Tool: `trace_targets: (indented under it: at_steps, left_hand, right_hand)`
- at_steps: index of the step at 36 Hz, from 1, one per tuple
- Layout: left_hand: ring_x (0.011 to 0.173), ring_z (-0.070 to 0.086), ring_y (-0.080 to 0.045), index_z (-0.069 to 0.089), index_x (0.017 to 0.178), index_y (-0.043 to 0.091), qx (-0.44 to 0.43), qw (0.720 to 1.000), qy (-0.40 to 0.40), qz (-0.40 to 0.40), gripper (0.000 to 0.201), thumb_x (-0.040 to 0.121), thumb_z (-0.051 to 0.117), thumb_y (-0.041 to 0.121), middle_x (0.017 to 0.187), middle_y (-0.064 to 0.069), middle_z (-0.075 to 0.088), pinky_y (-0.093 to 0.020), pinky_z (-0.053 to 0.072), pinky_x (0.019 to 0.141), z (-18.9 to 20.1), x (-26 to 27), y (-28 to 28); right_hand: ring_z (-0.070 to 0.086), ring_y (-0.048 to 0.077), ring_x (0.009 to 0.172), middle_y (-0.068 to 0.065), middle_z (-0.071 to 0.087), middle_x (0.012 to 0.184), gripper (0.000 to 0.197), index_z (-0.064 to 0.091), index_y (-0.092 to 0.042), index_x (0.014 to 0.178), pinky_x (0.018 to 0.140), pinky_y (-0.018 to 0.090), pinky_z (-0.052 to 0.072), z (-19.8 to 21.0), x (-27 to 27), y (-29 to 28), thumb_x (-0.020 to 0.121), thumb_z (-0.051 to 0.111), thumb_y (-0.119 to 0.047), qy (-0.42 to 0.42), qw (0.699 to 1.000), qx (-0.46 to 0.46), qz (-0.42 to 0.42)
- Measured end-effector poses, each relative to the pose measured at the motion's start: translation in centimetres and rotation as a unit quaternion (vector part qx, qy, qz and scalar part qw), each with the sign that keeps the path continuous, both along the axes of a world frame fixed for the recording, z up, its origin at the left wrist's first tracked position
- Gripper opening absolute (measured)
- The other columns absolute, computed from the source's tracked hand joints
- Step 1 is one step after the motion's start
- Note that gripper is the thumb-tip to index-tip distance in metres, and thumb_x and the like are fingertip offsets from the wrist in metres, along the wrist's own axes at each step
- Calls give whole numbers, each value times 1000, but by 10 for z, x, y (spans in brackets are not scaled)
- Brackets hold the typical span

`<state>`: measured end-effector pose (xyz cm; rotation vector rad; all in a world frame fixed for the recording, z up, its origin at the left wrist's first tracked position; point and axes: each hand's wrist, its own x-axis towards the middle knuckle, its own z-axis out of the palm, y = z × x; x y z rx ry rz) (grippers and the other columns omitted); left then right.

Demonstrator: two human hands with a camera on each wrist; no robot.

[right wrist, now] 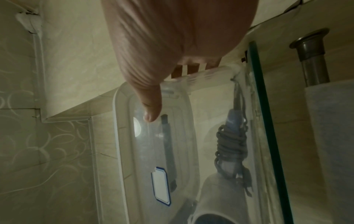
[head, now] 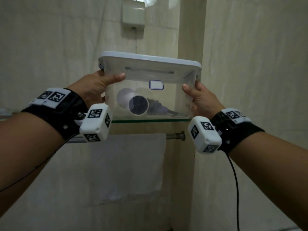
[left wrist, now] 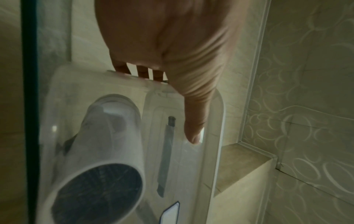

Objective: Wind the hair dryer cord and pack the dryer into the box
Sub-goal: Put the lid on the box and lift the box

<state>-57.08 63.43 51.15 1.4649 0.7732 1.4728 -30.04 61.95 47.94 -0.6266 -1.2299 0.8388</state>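
Observation:
A clear plastic box with a pale lid closed on it sits at the level of the glass shelf. Inside lies the white hair dryer, its dark nozzle facing me, with the grey cord wound round its handle. My left hand grips the box's left end, thumb on the front wall just under the lid. My right hand grips the right end the same way. The wrist views show the dryer, the coiled cord and fingers curled over the end walls.
A white towel hangs on a metal bar under the shelf. Tiled walls stand close behind, with a protruding corner column at the right. A white wall fixture is mounted above the box.

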Motion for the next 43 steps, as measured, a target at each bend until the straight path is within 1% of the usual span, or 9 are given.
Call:
trace_targets:
  at_steps: [7,15,19,24,28,33,37,41,43]
  left_hand:
    - [95,64,-8,56,130,25,-17,999,38,-1,56,76,73,28,106,8,70,-27,47,69,-12,-8,35]
    - [106,62,-12,63,120,23,-6,996,87,15,40,81,72,26,110,7,71,-37,47,90,-20,-11,66]
    - [105,64,-15,63,117,22,-13,995,94,19,37,81,73,28,111,4,71,-39,51,85,-22,-10,79]
    - [101,65,-14,63,116,20,-23,994,95,38,34,84,72,29,111,2,71,-34,53,70,-23,-5,92]
    - [96,64,-11,60,122,19,-27,994,96,50,42,84,72,31,112,4,69,-29,49,62,-24,0,101]
    - [104,63,-17,61,118,21,-26,992,110,62,41,81,75,34,113,4,69,-37,50,76,-23,4,111]
    - [94,62,-12,60,101,26,-25,991,116,64,23,83,73,33,105,6,68,-31,48,66,-23,7,111]
    - [85,62,-6,59,110,22,-20,991,119,58,28,86,70,31,101,8,67,-26,47,57,-23,9,108]
    - [83,62,-5,58,111,22,-22,991,117,60,28,87,69,31,99,10,66,-26,47,56,-23,9,106]
  right_hand:
    - [64,23,101,8,63,123,48,44,-22,140,70,33,57,-3,1,29,95,48,-7,-7,1000,-4,-7]
    - [62,10,93,-2,62,121,51,41,-24,142,50,17,50,-15,2,52,95,52,-8,-26,997,-28,-63]
    - [58,4,96,-7,60,124,56,39,-34,143,70,31,46,-18,5,65,93,57,-16,-55,993,-46,-91]
    - [59,10,99,-3,60,124,58,37,-37,143,61,31,48,-16,4,79,93,58,-17,-66,989,-67,-112]
    - [60,14,99,-2,60,120,56,36,-37,143,65,34,51,-14,5,91,95,56,-16,-74,987,-75,-120]
    - [55,25,118,-4,55,134,55,36,-45,139,92,61,46,-15,11,102,93,58,-27,-94,980,-106,-143]
    - [54,25,120,-2,54,136,55,34,-42,141,91,55,47,-15,13,104,94,57,-24,-82,981,-107,-137]
    - [57,24,114,0,57,131,53,36,-40,140,89,57,49,-16,11,102,93,57,-26,-93,979,-107,-149]
    - [57,24,115,-3,58,132,57,37,-46,137,89,60,48,-18,11,103,87,62,-36,-109,973,-118,-163]
